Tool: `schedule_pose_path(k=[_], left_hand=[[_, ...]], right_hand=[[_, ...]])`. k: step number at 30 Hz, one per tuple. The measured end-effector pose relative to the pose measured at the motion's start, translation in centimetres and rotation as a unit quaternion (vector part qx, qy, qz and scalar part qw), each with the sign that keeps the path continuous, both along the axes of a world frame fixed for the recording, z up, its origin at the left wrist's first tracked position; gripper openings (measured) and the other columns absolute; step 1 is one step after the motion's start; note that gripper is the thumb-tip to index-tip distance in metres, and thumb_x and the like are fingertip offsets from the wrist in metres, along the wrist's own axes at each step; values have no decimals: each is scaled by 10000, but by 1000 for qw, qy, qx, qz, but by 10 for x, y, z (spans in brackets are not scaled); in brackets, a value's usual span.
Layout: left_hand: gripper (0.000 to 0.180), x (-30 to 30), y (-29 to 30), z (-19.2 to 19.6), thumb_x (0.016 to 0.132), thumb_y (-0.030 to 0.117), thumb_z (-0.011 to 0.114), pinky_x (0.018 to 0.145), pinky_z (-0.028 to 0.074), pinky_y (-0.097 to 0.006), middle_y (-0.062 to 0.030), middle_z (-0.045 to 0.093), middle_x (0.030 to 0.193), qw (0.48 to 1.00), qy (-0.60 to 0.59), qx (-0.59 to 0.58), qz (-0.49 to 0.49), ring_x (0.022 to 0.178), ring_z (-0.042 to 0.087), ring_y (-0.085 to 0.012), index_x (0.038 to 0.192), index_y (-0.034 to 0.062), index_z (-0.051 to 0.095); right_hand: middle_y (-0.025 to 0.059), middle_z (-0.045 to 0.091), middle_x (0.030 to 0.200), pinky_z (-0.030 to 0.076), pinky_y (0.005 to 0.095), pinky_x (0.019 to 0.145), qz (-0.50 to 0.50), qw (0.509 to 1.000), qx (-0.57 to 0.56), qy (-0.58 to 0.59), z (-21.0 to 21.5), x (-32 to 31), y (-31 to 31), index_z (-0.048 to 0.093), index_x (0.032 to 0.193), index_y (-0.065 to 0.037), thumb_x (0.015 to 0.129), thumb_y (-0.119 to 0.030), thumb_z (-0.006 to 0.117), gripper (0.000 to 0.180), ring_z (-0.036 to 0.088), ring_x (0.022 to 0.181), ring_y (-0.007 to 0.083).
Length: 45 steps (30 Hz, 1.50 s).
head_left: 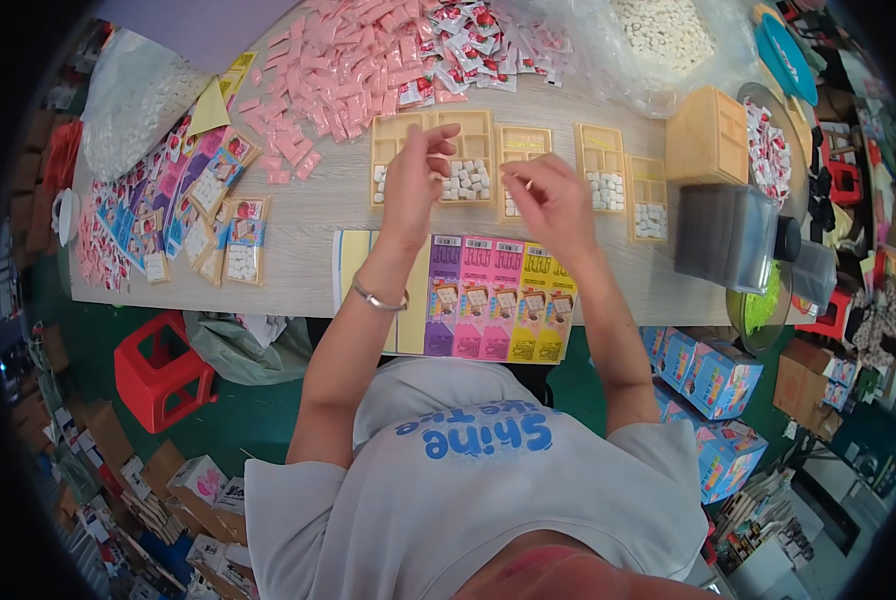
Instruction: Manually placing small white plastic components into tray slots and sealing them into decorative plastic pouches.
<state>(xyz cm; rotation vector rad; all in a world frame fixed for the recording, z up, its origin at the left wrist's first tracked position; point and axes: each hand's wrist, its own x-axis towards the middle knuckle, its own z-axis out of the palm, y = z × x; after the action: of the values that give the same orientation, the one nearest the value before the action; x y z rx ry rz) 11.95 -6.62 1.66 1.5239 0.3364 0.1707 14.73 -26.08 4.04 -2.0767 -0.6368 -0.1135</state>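
Note:
My left hand (414,185) hovers over a pair of cream compartment trays (400,124), its fingers apart and pointing right, with nothing visible in them. My right hand (556,200) is above a narrower cream tray (525,132), thumb and forefinger pinched together; whatever they hold, if anything, is too small to make out. Small white pieces (465,182) lie in the trays' near compartments. To the right, another cream tray (600,158) and a smaller one (649,170) also contain white pieces. Printed card sheets (478,300) in purple, pink and yellow lie below my hands.
Pink sachets (338,60) and strawberry-printed sachets (473,45) are heaped at the back. A bag of white pieces (665,35) stands back right. Stacked trays (708,135) and a grey translucent bin (723,240) are at right. Packed trays (246,240) lie left, above a red stool (168,370).

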Motion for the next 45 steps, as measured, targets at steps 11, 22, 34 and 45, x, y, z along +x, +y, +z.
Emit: schedule_pose_path(k=[11,22,34,45], left_hand=[[787,-47,-28,0,1016,674,367,1032,424,-363,-128,574,1222,842,-22,-536,51,1080,528,-216,1384,-9,494],[680,-52,4,2,1017,614,437,874,417,-290,-74,579,1215,798,-171,-572,82,1065,516,-157,1378,45,523],[711,-47,47,-43,955,441,634,1163,271,-546,-181,402,1588,797,-32,600,-59,1475,318,-399,1507,35,448],[759,-47,34,-21,929,509,652,1170,239,-600,-175,409,1566,786,-8,613,-73,1463,326,-395,1496,44,454]], right_hand=[[114,629,898,529,313,639,49,996,-30,73,4,-45,42,734,1030,-10,870,-53,747,166,654,729,200],[36,667,843,497,242,626,39,969,59,236,-5,-51,64,701,1045,4,980,-82,654,118,595,677,104],[88,675,1167,547,363,846,-84,984,-93,-125,10,45,25,714,1175,-113,903,-123,733,272,656,976,240],[165,758,1007,551,392,782,-537,762,-348,-102,39,-4,-474,744,1069,-18,960,-259,667,275,730,901,291]])
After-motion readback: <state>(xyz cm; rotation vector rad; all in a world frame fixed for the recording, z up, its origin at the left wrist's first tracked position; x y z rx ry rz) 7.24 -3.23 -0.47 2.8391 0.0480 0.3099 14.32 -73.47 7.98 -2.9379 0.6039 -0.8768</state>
